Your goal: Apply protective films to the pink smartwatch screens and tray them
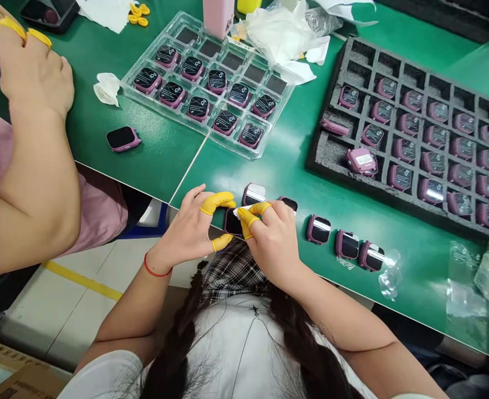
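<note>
My left hand (pixel 194 224) and my right hand (pixel 269 238) meet at the near edge of the green table (pixel 286 166). Both wear yellow finger cots. Together they hold a small pink watch body (pixel 232 221) with a dark screen. The left fingers grip its left side. The right thumb and forefinger pinch a white film tab (pixel 244 210) at its top edge. Two more watch bodies (pixel 254 194) lie just behind my fingers. Three others (pixel 346 244) sit in a row to the right.
A clear plastic tray (pixel 178 33) of dark-screened watches lies at the back centre. A black foam tray (pixel 331 166) full of pink watches sits right. A co-worker's arm (pixel 32 166) is at left, near a loose watch (pixel 122 138). Crumpled films (pixel 390 277) lie at the right.
</note>
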Demonstrator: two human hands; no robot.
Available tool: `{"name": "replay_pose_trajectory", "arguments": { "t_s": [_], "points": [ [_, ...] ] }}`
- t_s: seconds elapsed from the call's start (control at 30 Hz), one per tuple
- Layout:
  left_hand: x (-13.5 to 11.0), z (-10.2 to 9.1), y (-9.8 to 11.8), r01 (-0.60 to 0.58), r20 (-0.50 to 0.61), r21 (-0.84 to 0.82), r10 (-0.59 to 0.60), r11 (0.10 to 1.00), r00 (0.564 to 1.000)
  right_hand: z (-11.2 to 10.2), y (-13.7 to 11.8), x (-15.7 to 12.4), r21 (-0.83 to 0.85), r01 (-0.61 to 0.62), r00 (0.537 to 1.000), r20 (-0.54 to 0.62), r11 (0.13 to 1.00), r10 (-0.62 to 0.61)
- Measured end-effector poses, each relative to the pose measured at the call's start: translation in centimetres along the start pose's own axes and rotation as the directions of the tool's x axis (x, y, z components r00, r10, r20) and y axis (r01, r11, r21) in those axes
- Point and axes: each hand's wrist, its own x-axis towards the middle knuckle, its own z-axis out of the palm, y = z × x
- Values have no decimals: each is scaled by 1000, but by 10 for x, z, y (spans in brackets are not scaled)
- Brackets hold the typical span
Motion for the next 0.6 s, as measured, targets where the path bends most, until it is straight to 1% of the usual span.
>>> {"name": "replay_pose_trajectory", "arguments": {
  "t_s": [0.1, 0.23, 0.4, 0.5, 0.57, 0.6],
  "points": [
    [1, 0, 1, 11, 4, -13, -11, 1000, 1000, -4, -8, -9, 8, -2, 1000, -9, 1000, 2],
    [0, 1, 0, 1, -2, -13, -1, 1000, 1000, -9, -13, -26, 63, 0, 1000, -30, 998, 1],
    [-1, 1, -3, 0, -3, 6, 0, 1000, 1000, -13, -11, -40, 178, 14, 1000, 10, 984, -16],
    [-1, 2, -3, -2, -7, 25, 2, 1000, 1000, -13, -8, -38, 238, 21, 999, -49, 971, -10],
    [-1, 4, -4, -5, -11, 38, 5, 999, 1000, -10, -7, -29, 220, 46, 996, -84, 974, -28],
    [-2, 5, -4, -6, -13, 41, 6, 999, 1000, -7, -7, -23, 201, 68, 995, -81, 977, -53]
  ]
}}
